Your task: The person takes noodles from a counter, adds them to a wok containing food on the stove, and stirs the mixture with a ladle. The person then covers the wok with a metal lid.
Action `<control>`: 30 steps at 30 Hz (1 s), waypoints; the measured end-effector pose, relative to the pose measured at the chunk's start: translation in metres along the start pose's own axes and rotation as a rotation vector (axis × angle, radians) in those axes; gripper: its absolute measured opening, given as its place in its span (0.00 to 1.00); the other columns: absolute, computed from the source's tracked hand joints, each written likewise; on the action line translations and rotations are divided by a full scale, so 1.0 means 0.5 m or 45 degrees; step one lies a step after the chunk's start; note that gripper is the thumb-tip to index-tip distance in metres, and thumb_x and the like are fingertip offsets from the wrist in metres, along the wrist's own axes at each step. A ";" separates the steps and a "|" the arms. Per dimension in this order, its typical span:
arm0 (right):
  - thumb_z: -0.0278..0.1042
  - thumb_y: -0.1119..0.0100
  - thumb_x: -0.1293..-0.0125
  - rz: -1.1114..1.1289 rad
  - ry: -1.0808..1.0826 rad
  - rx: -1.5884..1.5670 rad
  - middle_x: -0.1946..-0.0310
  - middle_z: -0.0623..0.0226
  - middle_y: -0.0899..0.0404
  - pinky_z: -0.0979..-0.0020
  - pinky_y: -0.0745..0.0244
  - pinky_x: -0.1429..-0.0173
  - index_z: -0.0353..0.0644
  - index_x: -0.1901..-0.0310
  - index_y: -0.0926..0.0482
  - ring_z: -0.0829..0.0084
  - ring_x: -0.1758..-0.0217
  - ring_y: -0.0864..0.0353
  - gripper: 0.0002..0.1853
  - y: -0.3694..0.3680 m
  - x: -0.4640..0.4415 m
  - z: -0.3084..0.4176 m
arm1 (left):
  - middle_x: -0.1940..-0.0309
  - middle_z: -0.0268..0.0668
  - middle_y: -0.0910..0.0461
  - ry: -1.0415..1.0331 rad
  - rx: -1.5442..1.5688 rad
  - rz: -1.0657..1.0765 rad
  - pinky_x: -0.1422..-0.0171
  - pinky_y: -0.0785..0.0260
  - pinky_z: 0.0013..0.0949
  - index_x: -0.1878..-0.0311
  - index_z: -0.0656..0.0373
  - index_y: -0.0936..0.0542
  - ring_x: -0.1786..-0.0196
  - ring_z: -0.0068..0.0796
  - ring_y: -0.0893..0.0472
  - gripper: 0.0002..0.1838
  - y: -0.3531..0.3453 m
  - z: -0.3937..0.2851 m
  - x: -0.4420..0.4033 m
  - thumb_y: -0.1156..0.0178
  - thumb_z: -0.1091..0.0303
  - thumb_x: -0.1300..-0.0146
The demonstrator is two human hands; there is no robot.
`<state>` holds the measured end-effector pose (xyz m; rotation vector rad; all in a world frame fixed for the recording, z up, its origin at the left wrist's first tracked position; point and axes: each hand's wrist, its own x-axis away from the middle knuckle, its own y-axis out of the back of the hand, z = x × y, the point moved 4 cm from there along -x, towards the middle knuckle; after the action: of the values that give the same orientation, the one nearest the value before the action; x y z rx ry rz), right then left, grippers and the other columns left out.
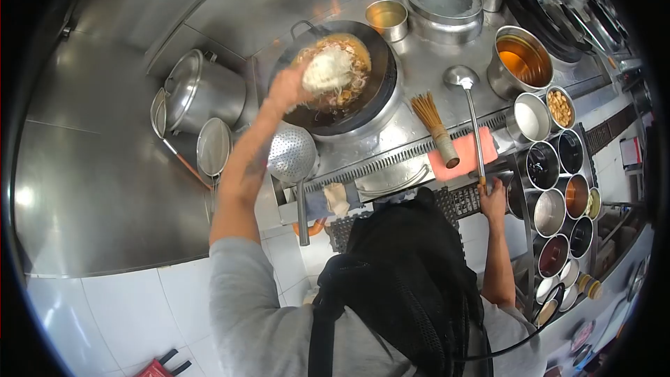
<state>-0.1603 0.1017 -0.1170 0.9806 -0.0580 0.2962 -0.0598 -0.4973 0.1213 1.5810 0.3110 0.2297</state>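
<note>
A dark wok point(382, 73) sits on the burner with browned, saucy food point(359, 84) in it. Over the wok is my left hand point(289, 87), blurred by motion, its fingers at the edge of a pale, stringy clump of food point(329, 68). Whether that clump is noodles or bean sprouts I cannot make out. My right hand point(493, 199) is closed round the handle end of a long ladle point(471, 98). The ladle's bowl rests on the steel stove top, apart from the wok.
A bamboo brush point(436, 129) and a pink cloth point(464, 155) lie by the ladle. A perforated skimmer point(292, 153) lies left of the wok. Pots of amber liquid point(522, 59) and several seasoning tins point(543, 160) stand right. A lidded pot point(209, 91) stands left.
</note>
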 end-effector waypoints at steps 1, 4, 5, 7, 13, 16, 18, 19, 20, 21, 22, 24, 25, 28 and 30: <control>0.43 0.31 0.37 -0.028 0.043 -0.002 0.45 0.42 0.23 0.50 0.27 0.39 0.34 0.38 0.30 0.42 0.41 0.23 0.31 -0.023 0.000 -0.016 | 0.46 0.52 0.18 0.009 0.075 0.118 0.37 0.24 0.48 0.28 0.47 0.31 0.45 0.55 0.17 0.50 0.057 -0.010 -0.023 0.22 0.60 0.60; 0.43 0.31 0.37 0.130 -0.005 -0.023 0.48 0.40 0.21 0.49 0.25 0.42 0.33 0.40 0.30 0.41 0.44 0.21 0.30 -0.038 0.007 -0.003 | 0.44 0.51 0.18 -0.129 0.008 0.197 0.34 0.27 0.46 0.28 0.50 0.31 0.42 0.53 0.19 0.51 0.117 0.034 -0.104 0.22 0.60 0.61; 0.43 0.31 0.37 0.131 -0.011 -0.033 0.48 0.40 0.21 0.49 0.25 0.42 0.33 0.40 0.30 0.41 0.44 0.21 0.30 -0.042 0.009 0.002 | 0.44 0.51 0.18 -0.136 -0.002 0.200 0.34 0.27 0.46 0.28 0.50 0.31 0.42 0.53 0.19 0.51 0.135 0.042 -0.118 0.22 0.60 0.61; 0.40 0.31 0.37 0.174 -0.074 -0.027 0.53 0.39 0.19 0.48 0.24 0.46 0.33 0.40 0.30 0.39 0.49 0.19 0.29 -0.048 0.017 0.007 | 0.43 0.50 0.19 -0.188 0.012 0.258 0.32 0.28 0.43 0.30 0.54 0.30 0.40 0.51 0.20 0.49 0.177 0.022 -0.135 0.23 0.61 0.62; 0.42 0.32 0.37 0.077 0.002 -0.112 0.61 0.40 0.18 0.47 0.24 0.52 0.33 0.47 0.29 0.38 0.55 0.17 0.25 -0.056 0.012 0.011 | 0.44 0.47 0.17 -0.268 0.065 0.440 0.32 0.28 0.39 0.30 0.59 0.31 0.41 0.45 0.18 0.49 0.282 -0.038 -0.109 0.25 0.62 0.60; 0.39 0.34 0.36 0.117 -0.045 -0.093 0.61 0.40 0.17 0.47 0.24 0.52 0.32 0.47 0.27 0.39 0.54 0.17 0.23 -0.047 0.006 0.014 | 0.46 0.48 0.16 -0.268 0.085 0.450 0.34 0.27 0.40 0.30 0.59 0.31 0.43 0.45 0.17 0.48 0.312 -0.060 -0.083 0.25 0.63 0.60; 0.37 0.35 0.36 0.157 -0.081 -0.057 0.60 0.40 0.17 0.48 0.24 0.51 0.31 0.46 0.26 0.41 0.53 0.16 0.22 -0.042 0.000 0.017 | 0.48 0.48 0.16 -0.230 0.120 0.492 0.35 0.27 0.40 0.30 0.59 0.31 0.44 0.46 0.17 0.47 0.315 -0.067 -0.057 0.25 0.64 0.60; 0.37 0.35 0.36 0.176 -0.085 -0.077 0.60 0.40 0.17 0.48 0.24 0.51 0.32 0.48 0.25 0.41 0.53 0.17 0.20 -0.041 -0.003 0.020 | 0.49 0.49 0.16 -0.252 0.123 0.477 0.36 0.26 0.41 0.31 0.59 0.30 0.45 0.48 0.16 0.47 0.310 -0.073 -0.047 0.25 0.65 0.59; 0.37 0.36 0.35 0.194 -0.088 -0.095 0.61 0.40 0.17 0.48 0.24 0.50 0.32 0.49 0.24 0.41 0.53 0.17 0.19 -0.041 -0.005 0.022 | 0.51 0.51 0.16 -0.273 0.129 0.462 0.38 0.26 0.41 0.32 0.59 0.30 0.46 0.50 0.16 0.46 0.303 -0.079 -0.036 0.25 0.65 0.59; 0.37 0.36 0.35 0.194 -0.081 -0.089 0.61 0.40 0.17 0.48 0.24 0.50 0.32 0.49 0.24 0.41 0.53 0.17 0.19 -0.042 -0.008 0.025 | 0.51 0.51 0.16 -0.267 0.134 0.457 0.38 0.26 0.41 0.32 0.59 0.30 0.46 0.50 0.16 0.46 0.289 -0.077 -0.028 0.25 0.65 0.59; 0.39 0.36 0.35 0.102 -0.038 -0.078 0.62 0.40 0.17 0.47 0.24 0.52 0.33 0.52 0.24 0.39 0.54 0.17 0.18 -0.038 -0.012 0.030 | 0.53 0.52 0.16 -0.275 0.129 0.470 0.40 0.25 0.42 0.33 0.59 0.30 0.48 0.52 0.16 0.45 0.262 -0.073 -0.020 0.24 0.65 0.59; 0.40 0.37 0.34 0.010 0.011 -0.057 0.63 0.39 0.17 0.47 0.24 0.53 0.33 0.54 0.24 0.37 0.56 0.17 0.17 -0.024 -0.017 0.038 | 0.54 0.53 0.16 -0.281 0.135 0.480 0.41 0.25 0.43 0.34 0.59 0.30 0.49 0.54 0.16 0.45 0.208 -0.074 -0.001 0.24 0.65 0.59; 0.40 0.37 0.34 -0.007 0.036 -0.121 0.66 0.41 0.18 0.48 0.24 0.54 0.33 0.56 0.25 0.39 0.59 0.17 0.17 -0.010 -0.021 0.052 | 0.55 0.54 0.16 -0.254 0.088 0.439 0.43 0.24 0.44 0.34 0.58 0.30 0.49 0.55 0.16 0.44 0.186 -0.077 0.010 0.24 0.65 0.59; 0.40 0.36 0.35 0.041 0.066 -0.220 0.70 0.47 0.20 0.53 0.25 0.58 0.34 0.59 0.24 0.47 0.66 0.19 0.15 0.023 -0.026 0.085 | 0.56 0.53 0.16 -0.248 0.077 0.355 0.45 0.24 0.49 0.34 0.56 0.31 0.51 0.57 0.17 0.44 0.103 -0.050 0.030 0.25 0.66 0.59; 0.39 0.35 0.36 0.105 0.073 -0.253 0.72 0.52 0.20 0.57 0.26 0.61 0.35 0.60 0.24 0.52 0.71 0.21 0.15 0.043 -0.025 0.117 | 0.56 0.52 0.17 -0.272 0.041 0.184 0.45 0.24 0.50 0.34 0.53 0.30 0.52 0.58 0.18 0.44 0.066 -0.034 0.037 0.25 0.68 0.61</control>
<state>-0.1733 0.0620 -0.0691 0.7733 -0.0741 0.3866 -0.0461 -0.4755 0.1541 1.6456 0.0346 0.1658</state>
